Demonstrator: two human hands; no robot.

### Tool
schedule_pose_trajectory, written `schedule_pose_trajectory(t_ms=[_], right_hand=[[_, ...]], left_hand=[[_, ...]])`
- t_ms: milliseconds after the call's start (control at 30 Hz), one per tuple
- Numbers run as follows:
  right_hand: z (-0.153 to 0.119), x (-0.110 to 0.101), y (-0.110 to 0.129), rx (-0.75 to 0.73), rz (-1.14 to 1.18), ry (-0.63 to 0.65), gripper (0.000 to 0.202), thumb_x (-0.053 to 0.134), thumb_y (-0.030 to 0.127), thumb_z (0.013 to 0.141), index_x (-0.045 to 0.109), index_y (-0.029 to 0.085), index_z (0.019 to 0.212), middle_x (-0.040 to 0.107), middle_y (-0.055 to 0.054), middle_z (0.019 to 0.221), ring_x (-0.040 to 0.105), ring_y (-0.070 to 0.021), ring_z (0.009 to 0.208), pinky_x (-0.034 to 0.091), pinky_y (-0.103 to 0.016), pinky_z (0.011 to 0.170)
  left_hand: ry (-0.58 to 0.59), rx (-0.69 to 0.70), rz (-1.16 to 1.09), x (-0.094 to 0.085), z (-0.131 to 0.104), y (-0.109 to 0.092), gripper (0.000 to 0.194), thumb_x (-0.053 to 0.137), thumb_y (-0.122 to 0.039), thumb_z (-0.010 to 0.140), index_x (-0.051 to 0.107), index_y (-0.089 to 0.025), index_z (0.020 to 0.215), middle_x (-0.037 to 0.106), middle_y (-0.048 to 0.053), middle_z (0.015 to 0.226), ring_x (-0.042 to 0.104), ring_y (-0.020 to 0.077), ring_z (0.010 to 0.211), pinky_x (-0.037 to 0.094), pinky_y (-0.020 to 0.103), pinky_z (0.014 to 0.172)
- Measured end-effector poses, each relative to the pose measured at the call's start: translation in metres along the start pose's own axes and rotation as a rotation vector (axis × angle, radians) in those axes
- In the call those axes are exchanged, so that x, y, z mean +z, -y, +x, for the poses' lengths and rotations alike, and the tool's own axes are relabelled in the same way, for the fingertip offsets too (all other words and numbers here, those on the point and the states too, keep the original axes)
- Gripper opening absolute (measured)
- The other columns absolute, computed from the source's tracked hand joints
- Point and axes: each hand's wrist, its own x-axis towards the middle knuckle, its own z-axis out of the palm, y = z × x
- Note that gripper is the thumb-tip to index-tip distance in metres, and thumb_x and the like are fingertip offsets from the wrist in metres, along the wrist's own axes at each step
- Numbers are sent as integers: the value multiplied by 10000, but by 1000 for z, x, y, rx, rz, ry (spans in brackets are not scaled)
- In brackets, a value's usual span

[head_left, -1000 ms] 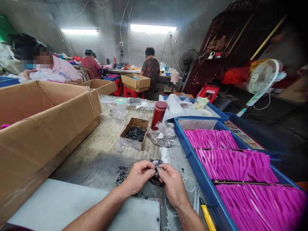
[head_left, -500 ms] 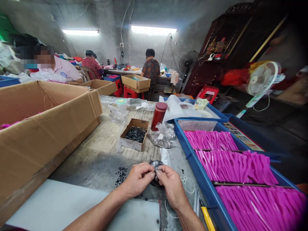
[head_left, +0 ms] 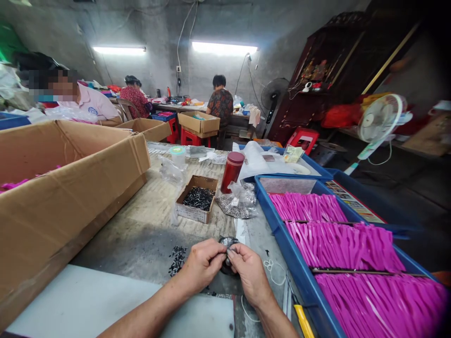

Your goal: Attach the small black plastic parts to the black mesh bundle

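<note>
Black and roundish, a dark piece (head_left: 228,241) lies on the tabletop (head_left: 141,230), just under and beyond the meeting fingertips. In the head view, taking the hands as the dial's centre, the left hand (head_left: 201,263) and right hand (head_left: 248,270) each pinch closed, thumb to finger; what sits between them is too small to make out. Loose black pins (head_left: 178,260) lie at 9 o'clock, a small cardboard box (head_left: 192,213) of similar bits at 11, a bag of metal parts (head_left: 236,204) near 12, and a blue tray (head_left: 296,256) of magenta strips (head_left: 345,246) at 3. The step in hand looks like fine two-handed fitting or sorting; the next move seems to call for steady, light fingertip pressure and a clear sightline between the thumbs.
</note>
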Motion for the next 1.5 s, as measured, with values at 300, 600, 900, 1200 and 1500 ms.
schedule_pose_trajectory(t_ms=[300,600,900,1200,1500], right_hand=[[1,-2,-4,-12,26,-19,251,594,380,619,531,137,616,411,63,455,321,-72,432,235,-196,434],[2,-4,-10,-47,141,1,265,614,393,644,531,142,628,445,45,488,360,-87,483,264,-212,486],[1,-2,-6,-43,222,11,265,635,393,630,537,148,606,448,42,477,355,-88,475,260,-216,487],[1,-4,-11,-73,173,-6,243,613,374,654,540,144,627,442,41,494,354,-86,484,265,-213,478],[1,-4,-9,-76,62,2,255,586,387,655,524,145,605,419,45,478,341,-86,468,259,-210,462]], left_hand=[[-71,-171,-160,5,1,0,121,473,-147,684,568,-131,610,491,4,551,444,113,523,335,209,510],[-105,-307,-535,6,5,4,186,557,-267,662,599,-114,567,536,13,572,477,130,581,373,224,578],[-122,-224,-446,6,3,5,158,554,-221,684,634,-124,588,542,27,611,507,138,615,387,231,607],[-147,-153,-260,8,1,3,163,515,-161,692,608,-115,566,518,36,597,495,140,599,382,227,575],[-69,-114,-129,2,1,1,143,478,-87,680,584,-123,592,516,18,595,486,121,583,364,205,557]])
